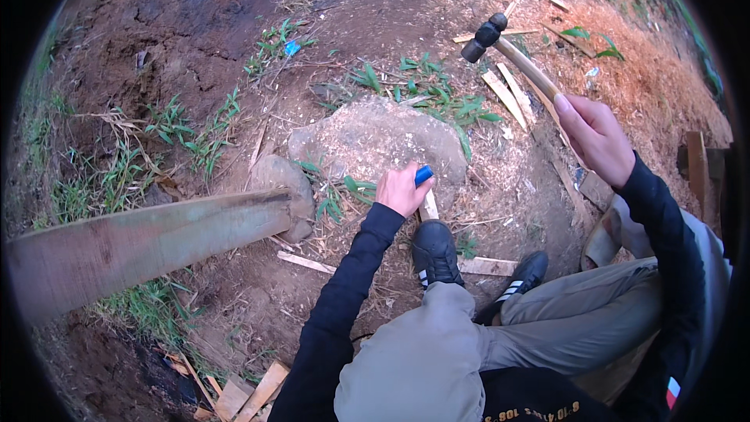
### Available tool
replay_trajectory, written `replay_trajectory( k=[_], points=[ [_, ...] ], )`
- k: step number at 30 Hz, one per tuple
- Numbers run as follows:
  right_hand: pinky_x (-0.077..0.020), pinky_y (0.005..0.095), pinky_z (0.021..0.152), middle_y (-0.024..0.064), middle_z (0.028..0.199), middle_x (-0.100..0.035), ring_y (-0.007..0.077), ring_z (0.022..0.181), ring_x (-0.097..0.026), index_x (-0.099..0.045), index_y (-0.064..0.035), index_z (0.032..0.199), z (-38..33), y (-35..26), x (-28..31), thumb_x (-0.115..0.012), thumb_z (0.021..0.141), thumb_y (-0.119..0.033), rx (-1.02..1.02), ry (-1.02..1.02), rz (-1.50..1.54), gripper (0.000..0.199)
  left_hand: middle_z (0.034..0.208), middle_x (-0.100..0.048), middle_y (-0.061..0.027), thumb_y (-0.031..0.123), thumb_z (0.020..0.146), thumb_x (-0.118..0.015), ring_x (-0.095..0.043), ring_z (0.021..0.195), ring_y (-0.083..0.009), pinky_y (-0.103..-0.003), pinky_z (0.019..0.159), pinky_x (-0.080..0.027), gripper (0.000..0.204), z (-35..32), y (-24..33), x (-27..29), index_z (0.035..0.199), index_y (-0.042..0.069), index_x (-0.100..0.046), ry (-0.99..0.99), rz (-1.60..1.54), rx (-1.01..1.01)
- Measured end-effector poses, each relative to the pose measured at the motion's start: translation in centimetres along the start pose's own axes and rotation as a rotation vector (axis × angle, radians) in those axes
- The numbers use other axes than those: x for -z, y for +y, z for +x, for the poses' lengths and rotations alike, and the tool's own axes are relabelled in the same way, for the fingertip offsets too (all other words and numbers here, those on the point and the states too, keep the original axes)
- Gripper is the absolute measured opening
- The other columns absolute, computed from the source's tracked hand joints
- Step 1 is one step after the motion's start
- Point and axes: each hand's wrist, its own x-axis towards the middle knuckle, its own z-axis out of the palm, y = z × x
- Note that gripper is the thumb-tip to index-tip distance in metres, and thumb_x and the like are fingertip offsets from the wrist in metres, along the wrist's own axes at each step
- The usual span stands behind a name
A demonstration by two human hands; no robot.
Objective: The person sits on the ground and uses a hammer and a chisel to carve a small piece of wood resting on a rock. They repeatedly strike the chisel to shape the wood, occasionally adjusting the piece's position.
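Note:
My right hand is raised at the right, wrapped round the pale wooden handle of a ball-peen hammer. Its dark metal head points up and to the left, away from everything else. Low in the middle, my left hand is closed round a tool with a blue handle; the rest of that tool is hidden by my fingers. Just below this hand a narrow strip of wood runs toward the toe of my dark shoe. A broad flat stone, dusted with wood chips, lies beyond my left hand.
A wide weathered plank juts in from the left, its end against a smaller rock. Wood offcuts and sawdust cover the ground at the right. More scraps lie at the lower left, with grass tufts around.

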Motion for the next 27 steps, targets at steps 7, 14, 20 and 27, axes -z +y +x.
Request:
replay_trajectory(
  k=[7, 14, 20, 27],
  points=[
    [-0.0294, 0.0311, 0.05, -0.0031, 0.06, -0.033, 0.0073, 0.058, -0.033, -0.047, -0.0015, 0.07, 0.6, 1.3, 0.3, -0.045, 0.102, -0.042, -0.002, -0.014, -0.026, 0.051, 0.073, -0.065, -0.0234, 0.039, 0.081, -0.071, -0.065, 0.072, -0.0432, -0.05, 0.066, -0.053, 0.04, 0.5, 0.6, 0.8, 0.097, 0.004, -0.061, -0.095, -0.021, 0.072],
    [-0.0304, 0.0317, 0.05, -0.0027, 0.058, -0.035, 0.0083, 0.056, -0.034, -0.047, -0.0017, 0.069, 1.3, 1.5, -0.1, -0.044, 0.102, -0.043, -0.011, -0.024, -0.032, 0.053, 0.066, -0.062, -0.0175, 0.046, 0.081, -0.071, -0.064, 0.061, -0.0334, -0.043, 0.06, -0.05, 0.045, 0.6, 0.8, 2.8, 0.085, 0.002, -0.061, -0.023, -0.086, 0.117],
    [-0.0305, 0.0314, 0.049, -0.0032, 0.058, -0.035, 0.0079, 0.055, -0.034, -0.048, -0.0022, 0.069, 1.4, 2.0, -0.5, -0.045, 0.101, -0.043, -0.059, -0.045, -0.033, 0.052, 0.052, -0.046, 0.0031, 0.02, 0.093, -0.064, -0.04, 0.042, -0.0061, -0.024, 0.041, -0.031, 0.031, 1.0, 5.7, 9.3, 0.068, 0.01, -0.05, 0.318, -0.848, 0.237],
    [-0.0306, 0.0311, 0.048, -0.0033, 0.058, -0.035, 0.0072, 0.055, -0.035, -0.052, -0.0011, 0.073, 1.2, 2.4, -1.1, -0.046, 0.101, -0.042, -0.03, -0.071, -0.024, 0.05, 0.052, -0.043, 0.0038, 0.014, 0.095, -0.061, -0.037, 0.04, -0.005, -0.023, 0.039, -0.031, 0.025, 3.2, 8.2, 6.1, 0.075, 0.01, -0.046, 0.436, -1.192, 0.17]
  ],
)
